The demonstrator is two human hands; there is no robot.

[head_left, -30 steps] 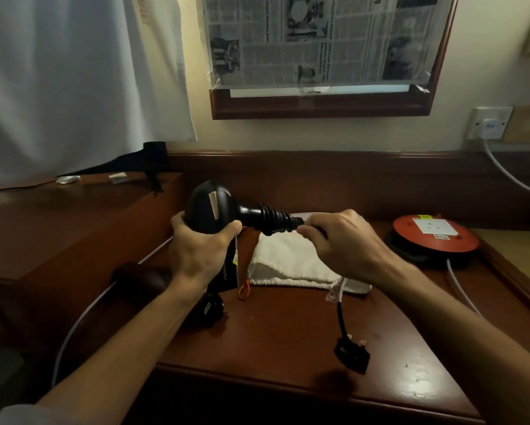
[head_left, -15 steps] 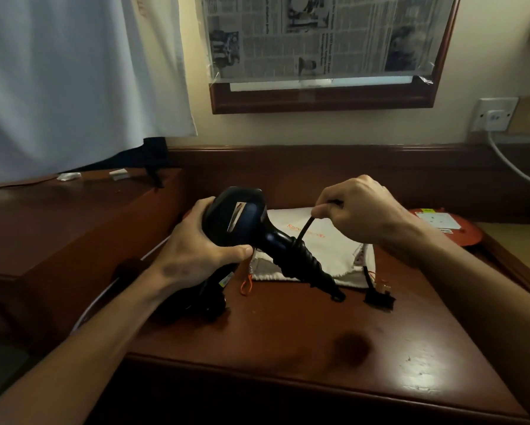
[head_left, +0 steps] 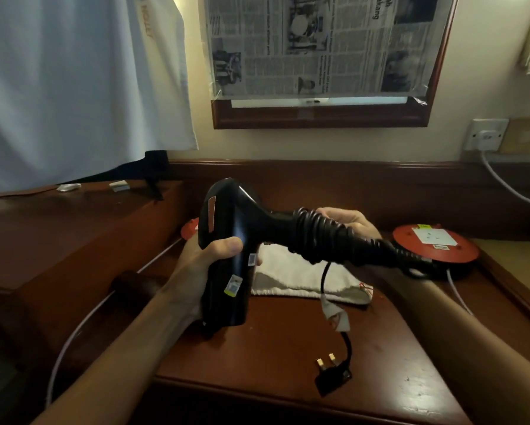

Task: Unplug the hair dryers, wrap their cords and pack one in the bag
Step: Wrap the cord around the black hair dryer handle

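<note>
Left hand point(head_left: 208, 265) grips black hair dryer point(head_left: 230, 240) at frame centre; right hand point(head_left: 349, 223) curled round coiled cord point(head_left: 318, 237) on handle. Best: keep coils tight, feed hanging tail, tuck plug point(head_left: 334, 375) lying on counter point(head_left: 288, 348), lower centre.

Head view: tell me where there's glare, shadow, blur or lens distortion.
Head view: dim, warm light; glare streaks on the glossy black hair dryer and on the polished brown wooden table at the near right; deep shadow at lower left; wide-angle bending leans the wood-framed newspaper-covered mirror; the newsprint is too soft to read.
</note>
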